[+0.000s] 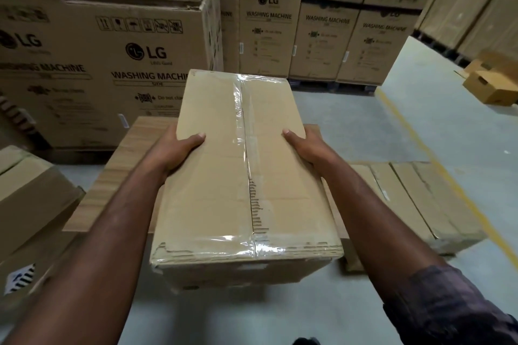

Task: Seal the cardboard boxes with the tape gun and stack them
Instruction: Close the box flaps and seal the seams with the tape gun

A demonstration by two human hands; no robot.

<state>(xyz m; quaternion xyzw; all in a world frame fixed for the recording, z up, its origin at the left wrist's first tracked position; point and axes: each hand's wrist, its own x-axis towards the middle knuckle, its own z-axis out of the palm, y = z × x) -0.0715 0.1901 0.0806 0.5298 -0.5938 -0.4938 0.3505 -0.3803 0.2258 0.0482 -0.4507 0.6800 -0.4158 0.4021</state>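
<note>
Amid washing machine cartons (106,70), left grip (176,151) and right grip (304,148) clasp a taped cardboard box (215,196); best lowered level, edges squared to the wood-grain surface (120,168) below.

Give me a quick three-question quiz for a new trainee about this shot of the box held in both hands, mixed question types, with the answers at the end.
1. True or false: the left hand and the right hand grip the taped box by its opposite sides, thumbs on top.
2. What covers the box's top centre seam? A. clear tape B. string C. a paper label
3. Fill in: the big cartons stacked behind read "LG WASHING ____".

Key: 1 true; 2 A; 3 MACHINE.
</note>
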